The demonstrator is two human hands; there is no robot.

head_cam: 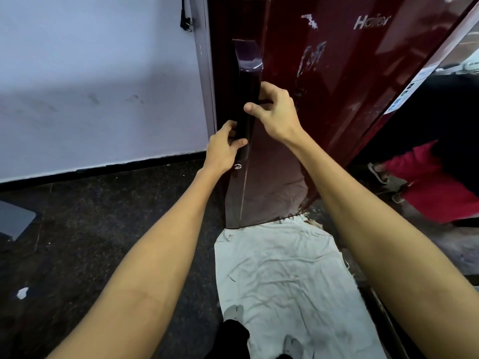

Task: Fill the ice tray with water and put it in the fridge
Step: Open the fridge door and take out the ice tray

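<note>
At 6 o'clock, nearest the camera, a crumpled white cloth [282, 275] is spread on the dark speckled floor [85, 229], with its far edge touching the foot of the fridge. A dark grey patch is seen on the cloth's near end. A small white scrap [22, 293] lies on the floor at 8 o'clock.

Both bare forearms are extended from the lower corners toward the centre. The left hand [223, 149] is wrapped round the lower part of the dark vertical door handle [245, 104]; its fingers are curled behind the handle and the thumb is laid across the front. The right hand [274, 112] is placed just above, on the handle's right side, fingers curled toward the door face and the thumb pressed on the handle edge. A round keyhole [237, 166] is located just below the left hand.

The fridge [324, 86] fills 12 to 2 o'clock. Its door is glossy maroon, closed, and marked with pale scuffs. The silver lettering "Haier" [372, 21] is read at 1 o'clock. A white-and-blue label [407, 92] is fixed at 2 o'clock; its text is too small to read.

The ice tray cannot be seen.

A red garment [435, 187] lies at 3 o'clock. A pale wall [98, 81] stands at 10 o'clock, with a black plug [187, 22] hanging at 11 o'clock.
</note>
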